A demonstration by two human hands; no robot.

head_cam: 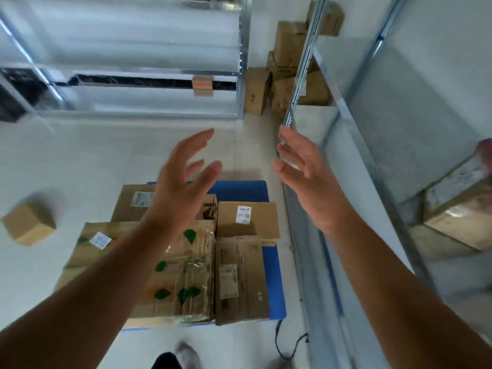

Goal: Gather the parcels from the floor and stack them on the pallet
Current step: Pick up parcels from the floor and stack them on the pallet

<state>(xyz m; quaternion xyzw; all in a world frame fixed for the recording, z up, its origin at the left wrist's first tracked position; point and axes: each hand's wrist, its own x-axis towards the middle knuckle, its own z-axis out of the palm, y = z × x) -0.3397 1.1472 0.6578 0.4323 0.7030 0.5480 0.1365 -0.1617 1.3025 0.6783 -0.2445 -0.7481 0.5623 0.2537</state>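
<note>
Landmark for all positions: the blue pallet (274,272), lying on the pale tiled floor (111,155) in the lower middle of the view.

Far left of the pallet, well apart from it, a small plain parcel (28,224) sits alone on the floor, blurred.

On the pallet's left part lies a large parcel with green leaf marks (183,283) under glossy tape; a white label shows on its left end. Behind it, on the pallet's far left, a flat parcel (134,201) carries a white label. The left forearm crosses over both.

The left hand (183,187) is raised above the pallet's far edge, palm turned inward, fingers (198,141) straight and spread, holding nothing.

On the pallet's right part, a long parcel (241,280) lies just beside the leaf-marked one, touching it along one side. Behind it a squarer parcel (247,218) bears a white label. Bare blue shows at the pallet's far right corner and right edge.

The right hand (306,171) is raised to the right of the pallet's far corner, palm facing the left hand, fingers (290,141) straight and slightly apart, empty.

Beyond the pallet, far side, several cartons (285,75) are stacked on the floor against a metal rack post (300,70). Right of the pallet, a rack shelf holds a taped parcel (458,206).

Below the pallet's near edge, a shoe (186,354) and a blue cable (279,344) are visible.
</note>
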